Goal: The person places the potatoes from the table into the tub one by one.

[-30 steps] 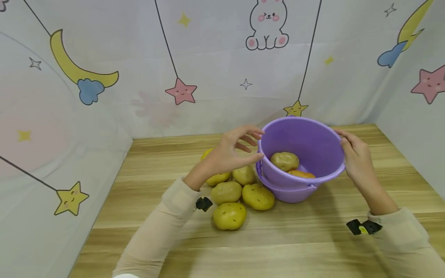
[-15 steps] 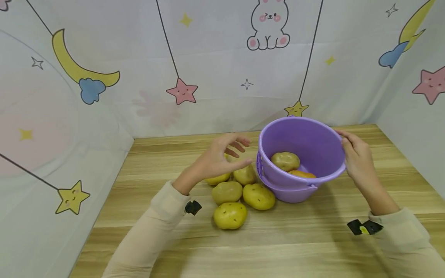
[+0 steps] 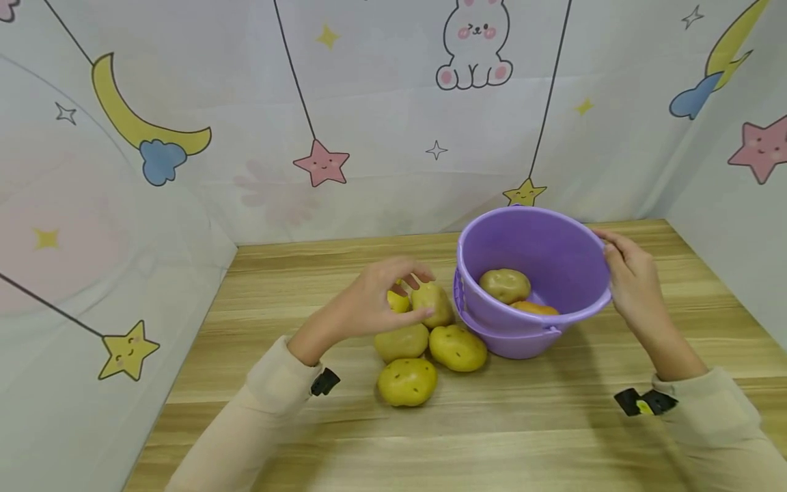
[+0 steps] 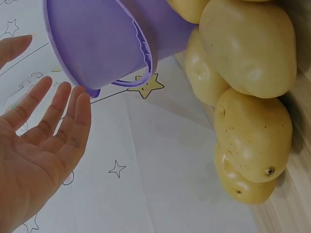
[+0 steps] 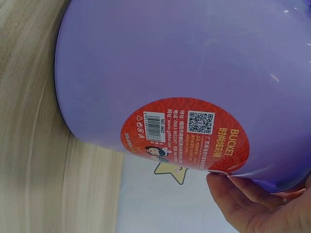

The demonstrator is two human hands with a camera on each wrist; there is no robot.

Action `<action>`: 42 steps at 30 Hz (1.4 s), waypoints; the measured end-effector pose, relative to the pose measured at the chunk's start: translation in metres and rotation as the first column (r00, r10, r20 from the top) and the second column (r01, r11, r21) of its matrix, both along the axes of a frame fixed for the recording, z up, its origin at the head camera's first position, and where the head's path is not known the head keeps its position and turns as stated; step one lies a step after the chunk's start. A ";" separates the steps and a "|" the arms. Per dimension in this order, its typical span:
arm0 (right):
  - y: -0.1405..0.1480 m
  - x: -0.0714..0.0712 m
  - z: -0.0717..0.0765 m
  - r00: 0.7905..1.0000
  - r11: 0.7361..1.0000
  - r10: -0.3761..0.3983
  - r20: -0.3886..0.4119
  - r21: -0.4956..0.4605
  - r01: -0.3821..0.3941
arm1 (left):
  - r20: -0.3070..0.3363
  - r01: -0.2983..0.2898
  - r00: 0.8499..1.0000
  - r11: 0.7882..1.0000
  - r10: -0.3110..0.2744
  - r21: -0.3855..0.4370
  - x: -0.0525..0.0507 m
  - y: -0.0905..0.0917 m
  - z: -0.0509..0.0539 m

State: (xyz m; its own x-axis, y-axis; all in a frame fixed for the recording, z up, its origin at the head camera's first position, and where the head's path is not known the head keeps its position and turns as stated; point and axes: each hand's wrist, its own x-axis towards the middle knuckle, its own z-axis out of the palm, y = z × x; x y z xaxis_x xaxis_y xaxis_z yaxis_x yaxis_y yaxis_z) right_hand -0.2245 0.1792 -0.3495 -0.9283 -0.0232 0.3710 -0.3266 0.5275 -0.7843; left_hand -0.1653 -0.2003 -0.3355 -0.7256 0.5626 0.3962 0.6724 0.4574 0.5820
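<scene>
We see the left hand (image 3: 371, 297) with its fingers loosely bent and holding nothing, above the potatoes (image 3: 458, 348) gathered on the worktop (image 3: 492, 437) beside the purple bucket (image 3: 541, 246); it covers parts of at least two, so we cannot count them surely from the head view. The right hand (image 3: 633, 280) grips the bucket's rim, some of its fingers hidden behind the wall. Inside we make out a brownish potato (image 3: 504, 285) and an orange thing (image 3: 535, 309), cut off by the near rim and hard to name. Some small print on the red label (image 5: 184, 133) is blurred.
</scene>
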 end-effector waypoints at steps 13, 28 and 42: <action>-0.001 0.001 0.000 1.000 1.000 0.010 -0.009 -0.011 -0.010 | -0.001 0.003 1.000 0.984 -0.003 -0.176 0.018 -0.005 -0.012; 0.001 -0.001 -0.001 1.000 1.000 0.023 0.002 -0.012 -0.023 | -0.008 0.024 1.000 0.949 -0.027 -0.315 0.039 -0.005 -0.029; 0.001 0.000 0.000 1.000 1.000 0.026 0.013 -0.009 -0.026 | 0.010 0.018 1.000 0.905 -0.015 -0.425 0.062 -0.005 -0.049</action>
State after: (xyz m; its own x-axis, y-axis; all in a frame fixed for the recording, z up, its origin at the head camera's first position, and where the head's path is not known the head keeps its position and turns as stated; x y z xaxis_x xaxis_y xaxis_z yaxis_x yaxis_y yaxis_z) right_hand -0.2244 0.1798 -0.3491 -0.9322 -0.0443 0.3592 -0.3300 0.5117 -0.7933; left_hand -0.1035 -0.2050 -0.3842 -0.7163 0.6886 0.1127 0.6792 0.6510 0.3390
